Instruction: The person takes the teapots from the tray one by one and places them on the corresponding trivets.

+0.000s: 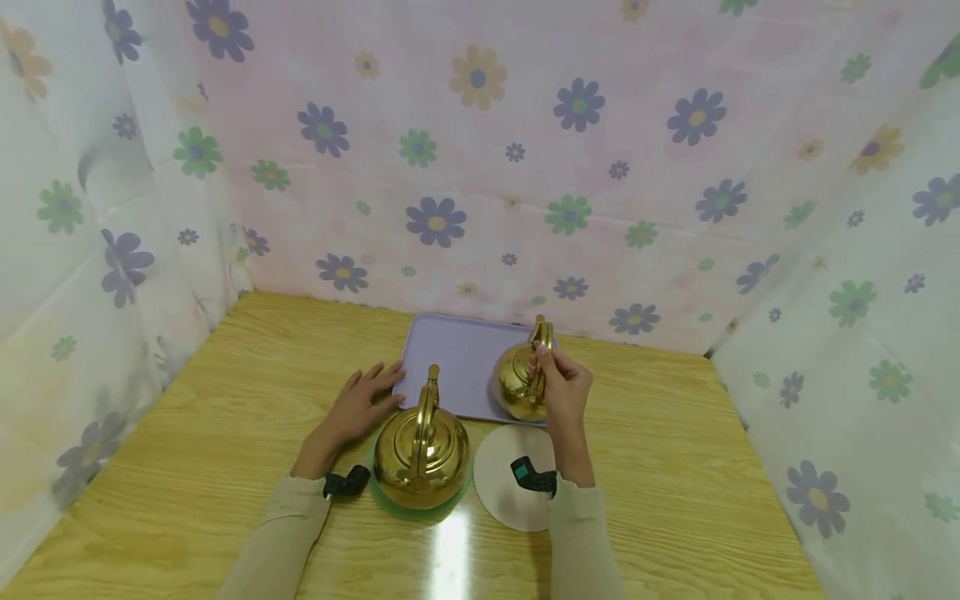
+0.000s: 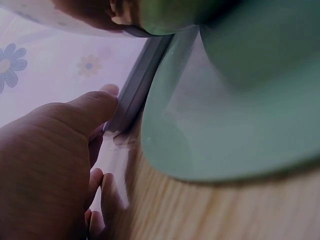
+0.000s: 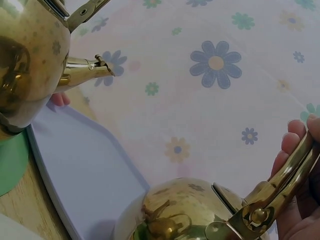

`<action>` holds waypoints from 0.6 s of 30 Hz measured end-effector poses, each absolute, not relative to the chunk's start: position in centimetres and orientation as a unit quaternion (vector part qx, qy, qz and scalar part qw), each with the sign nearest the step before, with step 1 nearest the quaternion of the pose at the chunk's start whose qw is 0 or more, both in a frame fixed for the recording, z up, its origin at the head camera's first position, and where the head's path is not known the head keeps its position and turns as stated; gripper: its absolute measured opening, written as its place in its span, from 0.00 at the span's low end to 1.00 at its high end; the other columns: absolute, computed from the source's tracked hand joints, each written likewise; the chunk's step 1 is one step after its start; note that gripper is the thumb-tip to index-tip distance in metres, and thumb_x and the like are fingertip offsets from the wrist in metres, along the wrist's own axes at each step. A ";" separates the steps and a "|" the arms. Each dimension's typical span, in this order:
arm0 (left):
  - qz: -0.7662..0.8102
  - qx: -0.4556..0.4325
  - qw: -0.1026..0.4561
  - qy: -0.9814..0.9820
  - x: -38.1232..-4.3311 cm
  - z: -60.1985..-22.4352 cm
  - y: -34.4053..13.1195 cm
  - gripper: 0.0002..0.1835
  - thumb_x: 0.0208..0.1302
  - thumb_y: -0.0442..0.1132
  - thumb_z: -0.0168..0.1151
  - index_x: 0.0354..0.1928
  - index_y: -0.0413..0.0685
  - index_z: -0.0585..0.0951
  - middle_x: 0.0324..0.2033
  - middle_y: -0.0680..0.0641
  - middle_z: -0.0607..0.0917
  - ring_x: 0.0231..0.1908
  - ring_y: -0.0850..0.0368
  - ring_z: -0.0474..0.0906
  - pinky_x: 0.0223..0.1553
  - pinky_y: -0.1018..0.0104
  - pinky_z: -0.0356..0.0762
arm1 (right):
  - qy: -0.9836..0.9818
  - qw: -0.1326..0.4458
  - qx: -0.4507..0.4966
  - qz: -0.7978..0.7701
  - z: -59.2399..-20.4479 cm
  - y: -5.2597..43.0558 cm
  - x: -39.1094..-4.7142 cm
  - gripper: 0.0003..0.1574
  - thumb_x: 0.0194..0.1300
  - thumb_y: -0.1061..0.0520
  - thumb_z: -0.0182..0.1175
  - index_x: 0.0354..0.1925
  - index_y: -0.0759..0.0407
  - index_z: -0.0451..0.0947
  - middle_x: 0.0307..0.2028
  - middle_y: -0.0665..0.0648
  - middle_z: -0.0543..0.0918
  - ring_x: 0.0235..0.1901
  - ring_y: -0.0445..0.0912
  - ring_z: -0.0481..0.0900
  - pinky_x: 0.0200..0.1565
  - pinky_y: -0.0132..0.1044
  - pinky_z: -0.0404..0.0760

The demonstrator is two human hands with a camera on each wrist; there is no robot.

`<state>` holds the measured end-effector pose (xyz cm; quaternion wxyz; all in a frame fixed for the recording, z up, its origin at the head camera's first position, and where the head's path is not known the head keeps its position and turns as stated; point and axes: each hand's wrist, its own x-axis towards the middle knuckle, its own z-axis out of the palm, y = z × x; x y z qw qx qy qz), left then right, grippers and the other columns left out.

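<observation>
While the left hand (image 1: 363, 404) lies spread against the left end of a pale lilac, rectangular, shallow-rimmed tray (image 1: 450, 367), the right hand (image 1: 567, 385) has hold of the arched metal handle (image 3: 272, 201) of a shiny gold, round-bodied metal kettle (image 1: 513, 387). Kettle is over the right end of the tray; can't tell if its base touches down or sits just above. Right-hand grasp is firm-looking: fingers and thumb wrapped on the handle from the right. Left hand grasps nothing; thumb touches the tray's outer wall, other fingers reach over the left edge. Second shiny gold metal kettle (image 1: 422, 458), larger-looking from above, stands upright on the near side of the tray, toward its left half, on a flat green round mat (image 2: 225, 150); its spout (image 3: 80, 71) points toward the tray, no hand on it. Flat off-white round mat (image 1: 498, 500) lies just off the tray's near side, below the right half; right forearm passes above part of it. All on a yellowish wood-grain table (image 1: 675, 467). Behind the tray hangs a pale pink, flower-printed curtain (image 1: 517, 192). Black wrist camera (image 1: 347, 482) on the left wrist, near side of tray; matching black unit (image 1: 534, 476) on the right.
</observation>
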<state>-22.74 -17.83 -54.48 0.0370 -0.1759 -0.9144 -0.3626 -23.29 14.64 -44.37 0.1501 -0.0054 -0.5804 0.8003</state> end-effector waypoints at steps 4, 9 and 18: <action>-0.366 -0.177 0.040 -0.913 -22.6 -54.4 -17.8 0.29 0.73 0.44 0.61 0.71 0.37 0.71 0.74 0.40 0.67 0.76 0.31 0.54 0.75 0.33 0.37 | -0.582 0.148 -0.006 0.799 -44.2 14.4 -23.5 0.22 0.71 0.62 0.64 0.50 0.84 0.79 0.25 0.55 0.87 0.25 0.41 0.83 0.32 0.29 0.85; -0.369 -0.178 0.042 -0.911 -22.6 -54.2 -17.8 0.29 0.73 0.44 0.61 0.71 0.37 0.72 0.74 0.40 0.67 0.75 0.30 0.54 0.75 0.32 0.37 | -0.581 0.146 -0.006 0.801 -44.0 14.2 -23.5 0.22 0.71 0.63 0.63 0.51 0.86 0.78 0.24 0.54 0.86 0.23 0.40 0.82 0.30 0.28 0.84; -0.366 -0.174 0.038 -0.913 -22.7 -54.3 -17.8 0.29 0.73 0.43 0.60 0.71 0.38 0.71 0.74 0.40 0.67 0.76 0.31 0.54 0.75 0.33 0.37 | -0.576 0.145 -0.005 0.804 -43.5 14.2 -23.0 0.21 0.71 0.63 0.63 0.51 0.84 0.79 0.25 0.57 0.87 0.24 0.41 0.82 0.31 0.29 0.85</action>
